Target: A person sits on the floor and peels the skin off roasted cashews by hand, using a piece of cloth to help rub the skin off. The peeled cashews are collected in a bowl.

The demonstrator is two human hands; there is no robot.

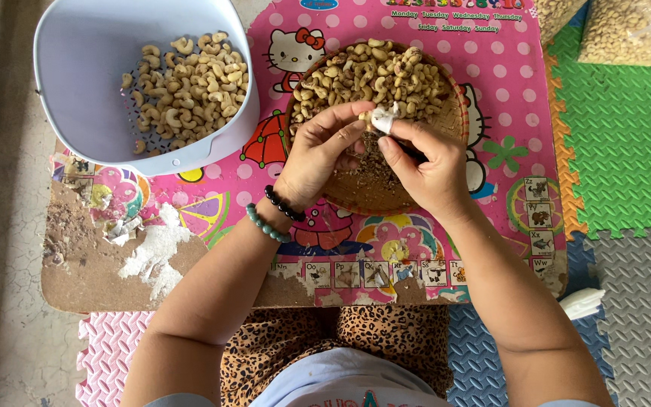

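Both hands' grip on cashew (377, 118), worn pink table (212, 203)

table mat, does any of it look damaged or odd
Yes. The pink mat is torn and peeling at its near left corner, baring brown board with white scraps. Nothing looks spilled: nuts sit in the tub and basket.

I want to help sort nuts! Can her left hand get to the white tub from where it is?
Probably yes. The left hand is over the woven tray, and the white tub sits just off to its left with an open top and nothing between them. It would have to let go of the nut first.
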